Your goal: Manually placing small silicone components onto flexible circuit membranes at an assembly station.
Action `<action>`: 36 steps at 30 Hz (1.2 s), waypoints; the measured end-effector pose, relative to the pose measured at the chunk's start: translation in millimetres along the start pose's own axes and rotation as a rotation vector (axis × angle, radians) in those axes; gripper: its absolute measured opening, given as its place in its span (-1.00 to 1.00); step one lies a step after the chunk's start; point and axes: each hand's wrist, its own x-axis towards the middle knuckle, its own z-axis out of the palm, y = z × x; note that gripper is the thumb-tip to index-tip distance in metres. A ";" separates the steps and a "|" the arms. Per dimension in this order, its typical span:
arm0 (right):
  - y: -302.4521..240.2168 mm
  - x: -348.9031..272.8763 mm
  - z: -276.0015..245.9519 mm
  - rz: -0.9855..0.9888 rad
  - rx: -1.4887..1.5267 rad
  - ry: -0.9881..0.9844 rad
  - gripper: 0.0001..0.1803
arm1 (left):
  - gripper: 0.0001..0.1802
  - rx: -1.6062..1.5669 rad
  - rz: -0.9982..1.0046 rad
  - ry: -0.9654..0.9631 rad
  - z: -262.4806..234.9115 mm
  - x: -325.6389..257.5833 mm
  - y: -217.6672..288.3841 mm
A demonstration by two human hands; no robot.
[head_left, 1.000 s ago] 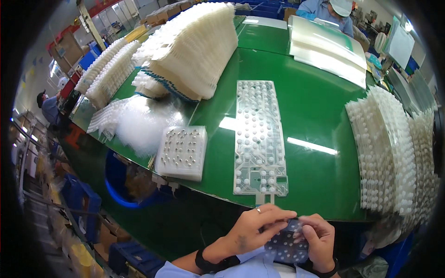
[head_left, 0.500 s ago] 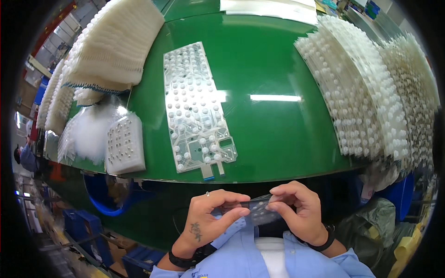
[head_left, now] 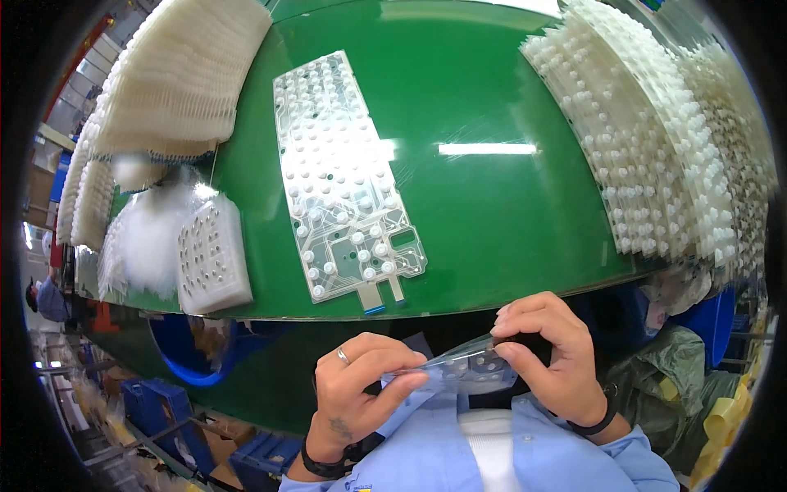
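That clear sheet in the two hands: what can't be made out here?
- Head view: the clear sheet is seen edge-on, its face and pattern unreadable.
- Left hand and right hand fingers cover its ends.
- White stacked sheets at right blur into the fisheye rim.
- The person far left is too small.

Packaging around the green bench

A crumpled clear plastic bag (head_left: 152, 238) lies at the table's left edge, beside a white foam block; cardboard boxes (head_left: 221, 439) sit on the floor lower left among blue crates (head_left: 160, 410). No labels, signs or screens can be made out
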 end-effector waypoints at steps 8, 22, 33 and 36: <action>-0.9 5.9 1.0 0.072 0.014 0.011 -0.78 | -0.86 0.035 0.150 -0.012 -3.5 12.9 -8.3; 8.0 15.0 -16.7 0.190 0.178 0.178 -0.89 | -0.81 0.426 0.146 -0.241 -5.7 34.2 -21.0; 19.0 43.7 -5.3 0.232 0.017 0.075 -0.95 | -0.81 0.416 0.210 -0.269 23.8 27.4 -11.6; 23.3 48.0 -3.9 0.227 0.010 0.065 -0.95 | -0.80 0.476 0.264 -0.338 13.1 25.6 -15.5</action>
